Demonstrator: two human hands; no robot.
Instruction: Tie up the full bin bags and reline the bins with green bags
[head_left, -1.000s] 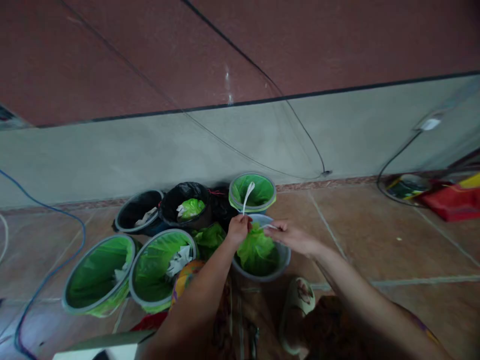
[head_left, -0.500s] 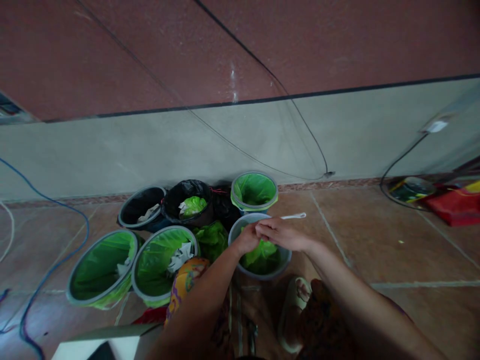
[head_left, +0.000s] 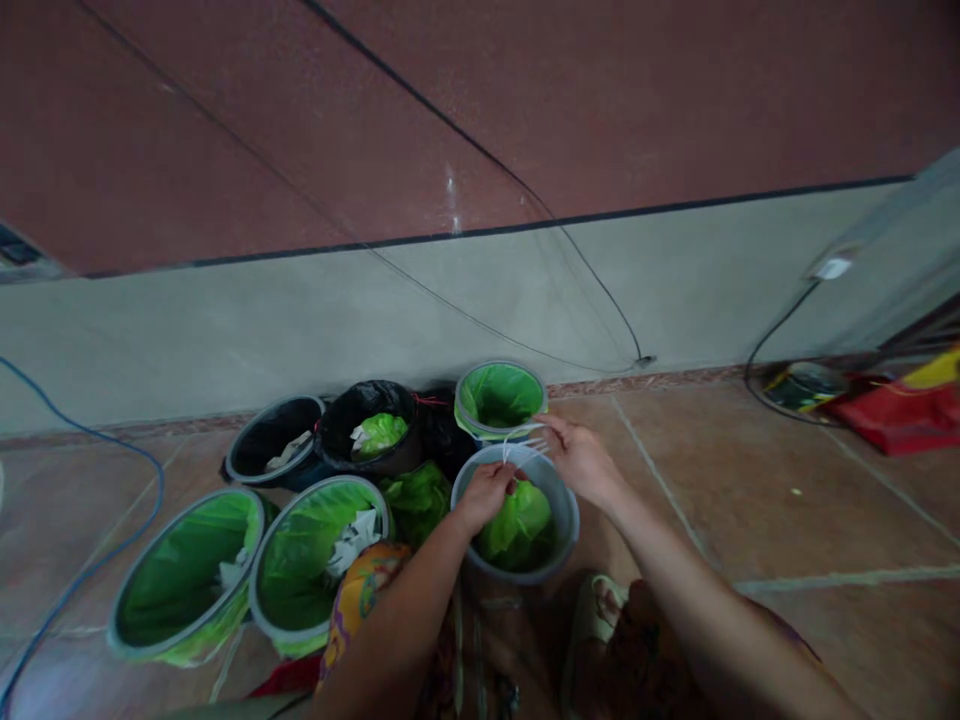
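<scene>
**Left hand and right hand gripping white ties above green bag**

Left fingers are curling tightly on the near part of the ties; exact contact is hiding behind the knuckles. Right thumb and fingers are pinching the far part, nearly together; firmness, cannot tell. The ties are looping thinly between the two, probably because each hand is controlling its own length of slack.

Green bag is sitting directly below the left hand, inside the grey bin, its top bunching toward those fingers. The bin is likely bearing the weight, so both hands are working on the ties alone.

Just beyond the grip, a green-lined bin is standing by the wall. Left of the grip, a bin with white scraps is standing; beyond it, a black-lined bin. All are clustering near the grip, presumably for easy reach.
</scene>
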